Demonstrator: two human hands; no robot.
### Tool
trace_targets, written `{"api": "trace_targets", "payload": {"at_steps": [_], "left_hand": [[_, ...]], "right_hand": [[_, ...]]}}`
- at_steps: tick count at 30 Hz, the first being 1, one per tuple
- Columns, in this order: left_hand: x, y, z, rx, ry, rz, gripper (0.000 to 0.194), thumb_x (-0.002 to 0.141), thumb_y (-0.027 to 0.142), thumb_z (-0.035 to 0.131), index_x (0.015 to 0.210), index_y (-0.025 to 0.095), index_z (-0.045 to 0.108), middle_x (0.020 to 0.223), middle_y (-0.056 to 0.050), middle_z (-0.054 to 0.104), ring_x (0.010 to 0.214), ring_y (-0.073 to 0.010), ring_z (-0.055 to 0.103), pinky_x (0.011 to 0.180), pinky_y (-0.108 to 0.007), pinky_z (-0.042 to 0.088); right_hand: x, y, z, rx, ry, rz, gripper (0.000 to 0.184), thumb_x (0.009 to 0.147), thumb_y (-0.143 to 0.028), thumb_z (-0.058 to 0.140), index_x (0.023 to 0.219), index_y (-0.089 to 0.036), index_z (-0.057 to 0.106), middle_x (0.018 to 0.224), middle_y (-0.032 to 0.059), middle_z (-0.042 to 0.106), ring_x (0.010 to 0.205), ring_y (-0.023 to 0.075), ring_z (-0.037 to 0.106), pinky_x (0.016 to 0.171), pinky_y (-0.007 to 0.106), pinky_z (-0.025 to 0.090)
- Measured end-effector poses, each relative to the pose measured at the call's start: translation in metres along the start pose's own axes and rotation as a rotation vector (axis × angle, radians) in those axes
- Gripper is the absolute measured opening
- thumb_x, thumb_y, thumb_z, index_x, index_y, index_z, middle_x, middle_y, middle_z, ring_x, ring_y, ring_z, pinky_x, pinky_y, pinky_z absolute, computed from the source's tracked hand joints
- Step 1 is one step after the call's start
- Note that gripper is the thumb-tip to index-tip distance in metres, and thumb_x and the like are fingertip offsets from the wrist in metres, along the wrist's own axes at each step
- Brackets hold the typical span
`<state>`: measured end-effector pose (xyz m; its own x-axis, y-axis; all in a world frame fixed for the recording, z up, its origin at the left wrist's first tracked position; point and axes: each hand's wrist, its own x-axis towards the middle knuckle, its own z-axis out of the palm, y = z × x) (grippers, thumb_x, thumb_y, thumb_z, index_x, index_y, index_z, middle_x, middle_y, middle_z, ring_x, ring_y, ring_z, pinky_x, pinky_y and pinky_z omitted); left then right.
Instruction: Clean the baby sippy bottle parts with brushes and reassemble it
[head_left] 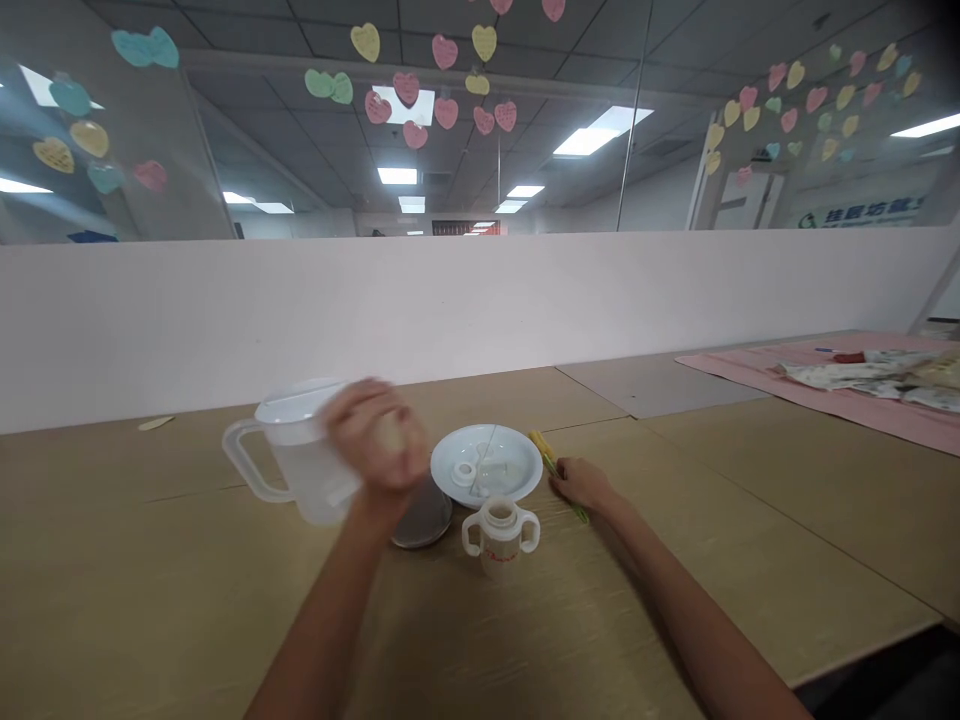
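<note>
My left hand (377, 437) is raised in front of a clear plastic pitcher (309, 465), smeared by motion. Its fingers look curled in, and I cannot make out what they hold. My right hand (583, 483) rests on the table with its fingers round a slim brush (547, 452) with yellow bristles and a green handle. Between the hands, a white bowl (444, 447) holds some clear and white small parts, one of them ring-shaped (464, 472). Close in front of it stands an uncapped two-handled baby bottle (500, 545) with red print.
A dark round dish (421, 520) sits partly behind my left wrist. At far left lies a flat pale piece (156, 424). A pink cloth (757, 372) with crumpled fabric (862, 376) covers the far right of the wooden table (712, 520). A white low wall (450, 305) runs along the back, under glass.
</note>
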<state>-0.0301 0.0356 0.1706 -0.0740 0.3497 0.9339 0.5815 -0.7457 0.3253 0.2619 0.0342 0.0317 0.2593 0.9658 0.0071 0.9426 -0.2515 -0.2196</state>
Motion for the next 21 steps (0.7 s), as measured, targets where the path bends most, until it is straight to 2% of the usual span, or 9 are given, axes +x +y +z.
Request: {"api": "trace_targets", "payload": {"at_steps": [1,2,4,5,7,11,15,21], "left_hand": [[-0.006,0.002,0.020,0.013,-0.104,0.019,0.023,0.081,0.025,0.041,0.098,0.019,0.055,0.102,-0.008,0.054,0.106,-0.0237,0.047,0.094,-0.041,0.034],[-0.012,0.001,0.039,0.031,-0.280,0.040,0.025,0.084,0.026,0.038,0.102,0.019,0.055,0.104,-0.008,0.055,0.105,-0.0219,0.047,0.094,-0.038,0.035],[-0.026,-0.011,0.071,0.154,-0.695,-0.004,0.030,0.089,0.029,0.032,0.106,0.019,0.055,0.110,-0.008,0.056,0.107,-0.0204,0.048,0.094,-0.036,0.034],[-0.033,-0.020,0.084,0.183,-0.797,-0.023,0.032,0.090,0.031,0.032,0.099,0.018,0.060,0.104,-0.008,0.060,0.101,-0.0214,0.051,0.090,-0.036,0.036],[-0.046,-0.037,0.101,0.209,-0.923,-0.034,0.034,0.090,0.031,0.033,0.087,0.018,0.064,0.091,-0.008,0.065,0.090,-0.0217,0.056,0.082,-0.035,0.039],[-0.065,-0.055,0.112,0.246,-1.057,-0.005,0.036,0.088,0.032,0.035,0.077,0.017,0.066,0.088,-0.009,0.067,0.091,-0.0225,0.057,0.082,-0.034,0.037],[-0.069,-0.052,0.112,0.291,-1.114,0.009,0.037,0.087,0.029,0.033,0.076,0.016,0.066,0.086,-0.012,0.067,0.089,-0.0223,0.058,0.083,-0.034,0.036],[-0.067,-0.050,0.112,0.280,-1.181,0.017,0.039,0.087,0.031,0.031,0.076,0.019,0.067,0.086,-0.008,0.069,0.089,-0.0217,0.059,0.084,-0.034,0.035]], "right_hand": [[0.000,0.000,0.000,-0.005,0.002,0.003,0.023,0.082,-0.031,0.046,0.090,-0.015,0.062,0.093,0.0105,0.065,0.086,0.0231,0.060,0.059,0.024,0.036],[0.000,-0.001,0.001,-0.009,0.005,0.005,0.023,0.083,-0.030,0.045,0.090,-0.015,0.061,0.094,0.0106,0.065,0.086,0.0230,0.060,0.059,0.024,0.036],[0.001,-0.002,0.001,-0.018,0.012,0.004,0.024,0.084,-0.030,0.044,0.091,-0.015,0.061,0.095,0.0112,0.065,0.087,0.0231,0.060,0.060,0.025,0.037],[0.001,-0.003,0.001,-0.023,0.015,0.003,0.024,0.084,-0.030,0.043,0.091,-0.014,0.061,0.095,0.0115,0.064,0.087,0.0234,0.060,0.061,0.025,0.037],[0.001,-0.004,0.002,-0.033,0.020,-0.002,0.025,0.084,-0.030,0.043,0.093,-0.014,0.061,0.095,0.0120,0.064,0.088,0.0241,0.060,0.062,0.026,0.038],[0.000,-0.006,0.000,-0.052,0.026,-0.013,0.027,0.085,-0.030,0.041,0.095,-0.014,0.061,0.097,0.0136,0.064,0.089,0.0242,0.059,0.065,0.026,0.039],[-0.002,-0.009,-0.003,-0.056,0.020,-0.016,0.027,0.086,-0.028,0.040,0.095,-0.014,0.060,0.098,0.0137,0.063,0.090,0.0233,0.059,0.066,0.026,0.040],[-0.004,-0.012,-0.003,-0.055,0.025,-0.016,0.027,0.087,-0.028,0.039,0.097,-0.013,0.059,0.099,0.0150,0.063,0.090,0.0243,0.059,0.068,0.028,0.041]]}}
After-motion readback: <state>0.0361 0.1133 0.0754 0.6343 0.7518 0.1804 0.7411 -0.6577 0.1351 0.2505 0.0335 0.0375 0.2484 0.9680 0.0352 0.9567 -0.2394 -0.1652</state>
